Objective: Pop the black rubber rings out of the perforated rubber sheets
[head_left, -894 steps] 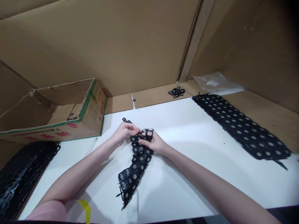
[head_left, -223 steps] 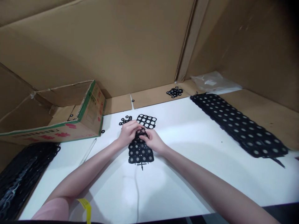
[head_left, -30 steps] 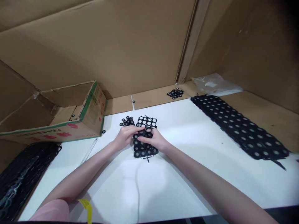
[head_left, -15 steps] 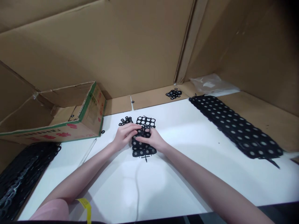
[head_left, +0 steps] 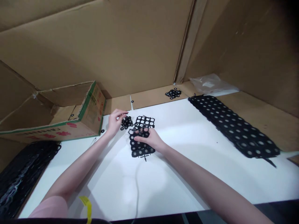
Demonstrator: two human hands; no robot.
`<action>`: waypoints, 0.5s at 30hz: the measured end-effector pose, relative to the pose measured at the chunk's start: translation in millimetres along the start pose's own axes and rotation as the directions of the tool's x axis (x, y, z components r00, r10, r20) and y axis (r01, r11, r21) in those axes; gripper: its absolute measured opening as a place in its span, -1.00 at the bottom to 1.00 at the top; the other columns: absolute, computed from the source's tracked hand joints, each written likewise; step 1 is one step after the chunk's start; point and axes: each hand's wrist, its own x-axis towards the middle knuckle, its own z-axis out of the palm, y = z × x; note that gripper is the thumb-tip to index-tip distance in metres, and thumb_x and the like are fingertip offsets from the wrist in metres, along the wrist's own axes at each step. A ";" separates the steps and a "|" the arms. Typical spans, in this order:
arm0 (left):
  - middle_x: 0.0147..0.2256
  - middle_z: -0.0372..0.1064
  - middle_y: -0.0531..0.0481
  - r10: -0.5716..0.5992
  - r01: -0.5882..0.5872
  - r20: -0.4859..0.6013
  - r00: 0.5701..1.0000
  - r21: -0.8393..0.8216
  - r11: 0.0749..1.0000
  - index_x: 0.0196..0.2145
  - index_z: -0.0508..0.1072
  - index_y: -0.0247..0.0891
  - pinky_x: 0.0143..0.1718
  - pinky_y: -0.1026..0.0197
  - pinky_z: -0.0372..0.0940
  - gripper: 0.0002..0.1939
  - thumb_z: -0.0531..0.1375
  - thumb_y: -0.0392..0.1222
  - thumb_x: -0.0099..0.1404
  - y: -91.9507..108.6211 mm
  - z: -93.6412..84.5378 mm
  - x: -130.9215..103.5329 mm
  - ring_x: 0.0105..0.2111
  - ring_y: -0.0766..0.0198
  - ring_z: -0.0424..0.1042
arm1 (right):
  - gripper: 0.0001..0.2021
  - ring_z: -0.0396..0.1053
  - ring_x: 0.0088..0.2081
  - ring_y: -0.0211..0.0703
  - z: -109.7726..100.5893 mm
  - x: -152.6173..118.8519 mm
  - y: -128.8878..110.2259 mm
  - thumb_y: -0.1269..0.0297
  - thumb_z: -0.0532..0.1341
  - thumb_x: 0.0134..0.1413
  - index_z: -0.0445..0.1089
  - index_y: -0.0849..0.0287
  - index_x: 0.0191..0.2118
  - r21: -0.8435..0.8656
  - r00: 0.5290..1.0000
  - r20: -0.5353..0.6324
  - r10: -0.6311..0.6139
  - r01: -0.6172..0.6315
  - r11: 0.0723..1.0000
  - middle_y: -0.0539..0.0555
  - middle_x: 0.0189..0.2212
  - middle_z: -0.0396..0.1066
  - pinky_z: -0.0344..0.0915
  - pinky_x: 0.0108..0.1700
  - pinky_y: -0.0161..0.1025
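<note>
A black sheet of joined rings lies on the white table. Its far rows are see-through loops; the near rows have grey discs in their holes. My right hand grips the sheet's middle, with thumb and fingers around a raised, folded row. Just left of the far rows is a small pile of loose black rings. My left hand is over this pile, thumb and forefinger drawn together at its far edge. Whatever is between those fingertips is too small to make out.
At the left stands an open cardboard box, with a stack of black sheets before it. A long dotted black sheet lies at the right near a clear plastic bag. More loose rings lie at the back by the cardboard wall.
My left hand has left the sheet and moved left and away from me to the loose rings. My right hand stays on the sheet, whose left middle edge now shows lifted loops.
</note>
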 end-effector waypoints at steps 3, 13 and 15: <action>-0.17 0.43 -0.12 0.057 -0.077 0.136 0.989 0.147 0.986 -0.29 0.58 -0.25 -0.07 0.07 0.24 -0.84 0.19 -0.25 0.23 -2.8 -0.6 -6.9 -0.17 0.16 0.37 | -0.65 0.45 -0.11 -0.05 -2.4 2.0 2.3 0.16 0.44 -0.32 0.35 0.19 -0.39 0.065 1.000 0.024 -0.008 0.006 0.998 0.14 -0.17 0.53 0.28 0.03 -0.05; -0.42 0.45 -0.03 0.081 -0.027 0.263 0.961 -0.203 0.979 -0.39 0.53 -0.28 -0.29 0.22 0.28 -0.85 0.22 -0.16 0.25 27.6 1.9 -42.3 -0.38 0.26 0.40 | -0.64 0.42 -0.21 -0.07 -4.0 5.7 7.1 0.12 0.40 -0.25 0.44 0.20 -0.28 -0.046 0.998 0.029 -0.055 0.056 0.997 0.06 -0.31 0.50 0.28 -0.07 -0.12; -0.45 0.43 -0.01 -0.047 0.106 0.226 0.973 -0.254 0.961 -0.42 0.51 -0.30 -0.35 0.24 0.27 -0.85 0.24 -0.16 0.21 22.2 4.9 -43.5 -0.42 0.28 0.39 | -0.68 0.40 -0.27 -0.10 -2.8 6.5 9.2 0.11 0.36 -0.18 0.43 0.20 -0.30 -0.066 0.996 0.057 -0.075 0.079 0.995 0.05 -0.35 0.48 0.29 -0.16 -0.16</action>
